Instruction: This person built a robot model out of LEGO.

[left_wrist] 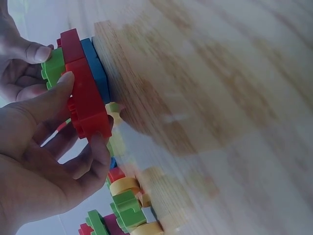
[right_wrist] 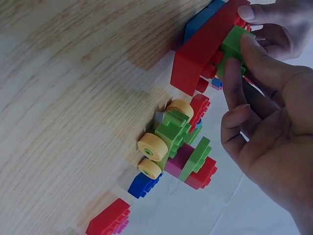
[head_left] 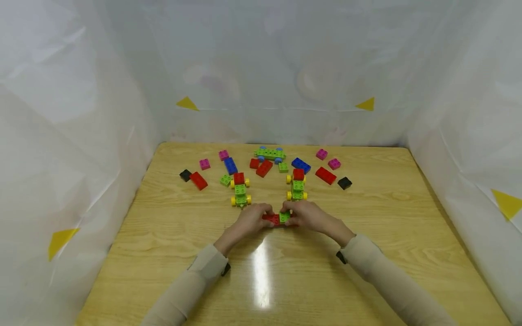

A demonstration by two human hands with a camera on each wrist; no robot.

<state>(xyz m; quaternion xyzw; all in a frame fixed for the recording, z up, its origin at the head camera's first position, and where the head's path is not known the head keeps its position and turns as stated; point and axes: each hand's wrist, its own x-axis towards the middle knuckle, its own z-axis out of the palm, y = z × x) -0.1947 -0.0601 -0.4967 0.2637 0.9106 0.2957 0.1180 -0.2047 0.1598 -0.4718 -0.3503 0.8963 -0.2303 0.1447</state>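
At the front middle of the table, both hands are on a small stack of toy building bricks. Red bricks (left_wrist: 87,95) lie on top of a blue brick (left_wrist: 99,71), and a green brick (right_wrist: 234,46) sits on the red studs. My left hand (head_left: 253,218) grips one end of the red part, its thumb on the side and fingertips at the end. The green brick is pinched between thumb and finger of my right hand (head_left: 311,216). Whether it is pressed fully down, I cannot tell. Just beyond the hands stand two yellow-wheeled brick cars, a left one (head_left: 240,190) and a right one (head_left: 298,185).
Farther back stands a green wheeled base (head_left: 270,154) with blue wheels. Loose bricks are scattered on both sides of it, among them a red brick (head_left: 198,180), a blue brick (head_left: 301,165), a pink brick (head_left: 334,163) and a black brick (head_left: 344,183). White sheeting (head_left: 261,72) surrounds the table.
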